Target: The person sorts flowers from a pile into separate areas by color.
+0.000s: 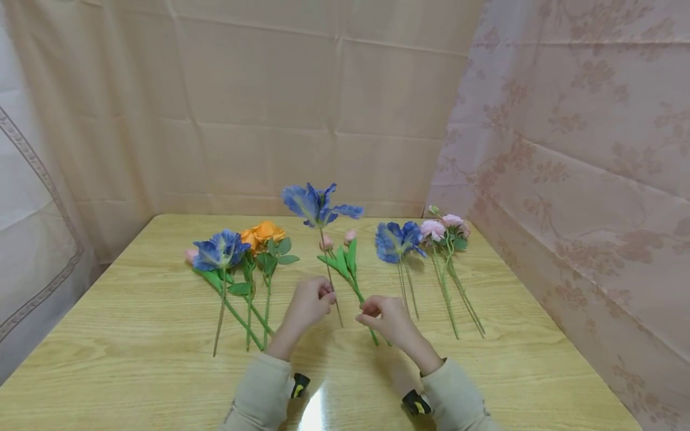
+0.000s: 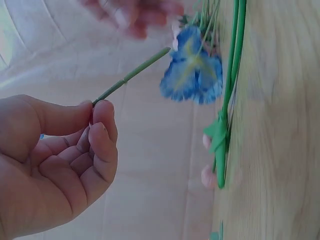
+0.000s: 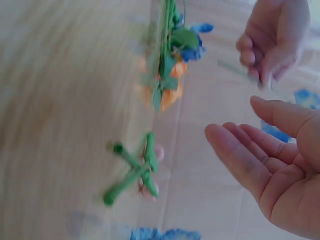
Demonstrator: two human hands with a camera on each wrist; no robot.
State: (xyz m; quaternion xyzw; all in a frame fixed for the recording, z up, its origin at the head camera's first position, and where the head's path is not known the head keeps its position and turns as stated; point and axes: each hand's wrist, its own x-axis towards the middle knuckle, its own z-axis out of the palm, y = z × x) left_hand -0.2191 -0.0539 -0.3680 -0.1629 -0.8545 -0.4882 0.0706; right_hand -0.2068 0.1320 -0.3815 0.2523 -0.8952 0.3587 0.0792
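My left hand (image 1: pixel 309 304) pinches the thin stem of a blue artificial flower (image 1: pixel 318 206) between thumb and forefinger. Its petals point up and away, above the table. In the left wrist view, the stem's bare green end (image 2: pixel 134 73) sticks out past the fingertips. My right hand (image 1: pixel 390 322) hovers to the right over the stems of two pink tulips (image 1: pixel 349 263) lying on the table. Seen from the right wrist, the thumb and fingers (image 3: pixel 240 160) stand apart with nothing between them.
On the wood-grain table (image 1: pixel 145 377), a blue flower (image 1: pixel 222 251), orange roses (image 1: pixel 264 234) and a pink bud lie at left. More blue flowers (image 1: pixel 398 242) and pale pink flowers (image 1: pixel 444 227) lie at right. A beige curtain (image 1: pixel 259 108) hangs behind the table, a patterned one (image 1: pixel 587 149) at right.
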